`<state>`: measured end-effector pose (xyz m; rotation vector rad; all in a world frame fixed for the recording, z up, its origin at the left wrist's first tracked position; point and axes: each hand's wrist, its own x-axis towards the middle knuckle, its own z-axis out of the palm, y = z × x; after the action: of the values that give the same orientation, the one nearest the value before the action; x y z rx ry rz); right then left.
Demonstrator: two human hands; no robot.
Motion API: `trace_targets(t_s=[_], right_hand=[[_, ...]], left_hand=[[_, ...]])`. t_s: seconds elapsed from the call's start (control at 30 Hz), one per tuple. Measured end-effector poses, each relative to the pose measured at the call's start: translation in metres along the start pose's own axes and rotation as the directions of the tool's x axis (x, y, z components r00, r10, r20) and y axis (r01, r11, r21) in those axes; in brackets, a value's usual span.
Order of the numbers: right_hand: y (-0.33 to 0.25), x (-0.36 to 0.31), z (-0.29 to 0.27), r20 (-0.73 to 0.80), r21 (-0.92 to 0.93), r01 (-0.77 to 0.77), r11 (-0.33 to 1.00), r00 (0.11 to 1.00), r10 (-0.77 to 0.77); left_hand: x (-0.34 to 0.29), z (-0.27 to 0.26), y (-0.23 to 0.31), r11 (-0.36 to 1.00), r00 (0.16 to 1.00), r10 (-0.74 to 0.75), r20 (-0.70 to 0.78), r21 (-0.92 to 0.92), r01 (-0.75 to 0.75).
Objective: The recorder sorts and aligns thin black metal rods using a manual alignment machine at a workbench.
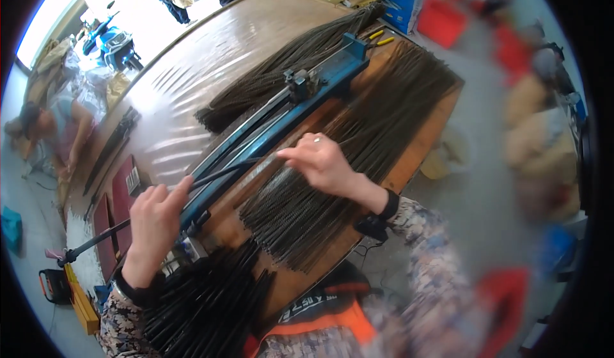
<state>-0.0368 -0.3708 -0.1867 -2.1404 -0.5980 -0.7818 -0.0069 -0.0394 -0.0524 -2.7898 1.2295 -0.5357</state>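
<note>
A long, thin black rod (220, 176) slants across the front of the blue metal rail fixture (265, 131). My left hand (157, 214) is closed around it, thumb along its top. The rod runs on past that hand to a thicker knob at the lower left. At the other end, my right hand (323, 165) pinches its tip between thumb and forefinger; the exact contact is small and hard to make out. Right of the fixture lies a wide bundle of dark, spiral-textured rods (300, 220). Below my left hand is a heap of smooth black tubes (198, 300).
Another spiral-rod bundle (256, 93) lies behind the fixture, on the plastic-covered table (211, 45). Yellow-handled pliers (382, 37) sit by the rail's far end. A person (61, 124) works at the left. A blue box (404, 0) stands at the far right corner.
</note>
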Motion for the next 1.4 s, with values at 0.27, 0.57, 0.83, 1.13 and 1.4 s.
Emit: trace_targets(t_s=[0.27, 0.57, 0.83, 1.13, 1.4], right_hand=[[-0.029, 0.026, 0.034, 0.038, -0.043, 0.197, 0.979, 0.98, -0.196], [0.007, 0.03, 0.047, 0.094, -0.095, -0.001, 0.995, 0.996, 0.01], [-0.122, 0.12, 0.092, 0.414, 0.435, -0.013, 0.901, 0.891, -0.187], [-0.176, 0.16, 0.072, 0.28, 0.668, -0.038, 0.743, 0.938, -0.203], [-0.157, 0.149, 0.076, 0.307, 0.594, -0.022, 0.804, 0.93, -0.201]], left_hand=[[-0.024, -0.019, 0.01, 1.0, 0.999, 0.009, -0.034, -0.009, -0.009], [-0.126, -0.084, -0.06, 0.917, 0.881, -0.377, -0.287, 0.021, 0.399], [-0.201, -0.205, -0.022, 0.842, 0.697, -0.482, -0.531, -0.062, 0.535], [-0.248, -0.216, -0.012, 0.702, 0.644, -0.678, -0.353, -0.051, 0.711], [-0.244, -0.174, -0.011, 0.772, 0.703, -0.602, -0.378, -0.048, 0.634]])
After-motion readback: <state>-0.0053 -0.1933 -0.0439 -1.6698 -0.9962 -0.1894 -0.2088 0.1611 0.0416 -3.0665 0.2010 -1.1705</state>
